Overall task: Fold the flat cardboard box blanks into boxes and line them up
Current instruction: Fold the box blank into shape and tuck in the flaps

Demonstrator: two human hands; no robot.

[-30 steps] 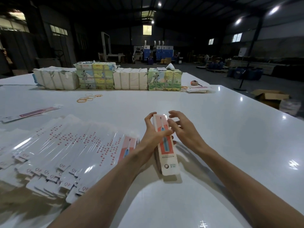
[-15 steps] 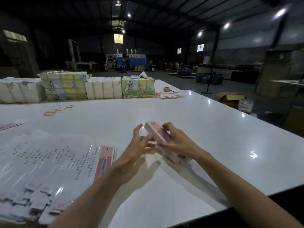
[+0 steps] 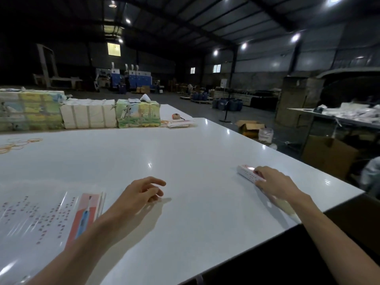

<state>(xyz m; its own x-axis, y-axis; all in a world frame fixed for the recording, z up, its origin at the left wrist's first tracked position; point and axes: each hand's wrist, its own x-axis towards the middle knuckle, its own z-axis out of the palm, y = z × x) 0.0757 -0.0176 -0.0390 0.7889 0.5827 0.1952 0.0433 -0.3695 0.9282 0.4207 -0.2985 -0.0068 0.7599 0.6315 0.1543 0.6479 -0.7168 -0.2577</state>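
Note:
A folded long white-and-pink box (image 3: pixel 247 173) lies on the white table (image 3: pixel 185 153) near its right edge. My right hand (image 3: pixel 273 182) lies over the box's near end, its fingers curled round it. My left hand (image 3: pixel 141 193) hovers just above the table's middle, fingers loosely curled, holding nothing. A fanned stack of flat box blanks (image 3: pixel 51 214) with red dots and a pink panel lies at the lower left, beside my left forearm.
Wrapped bundles (image 3: pixel 88 116) line the table's far edge, with loose cards (image 3: pixel 178 123) to their right and rubber bands (image 3: pixel 18 144) at far left. The table's right edge (image 3: pixel 308 221) drops to a dark floor with cardboard cartons (image 3: pixel 329 155).
Both hands held the box at the table's middle; now my right hand has carried it to the right and set it on the table. My left hand has let go.

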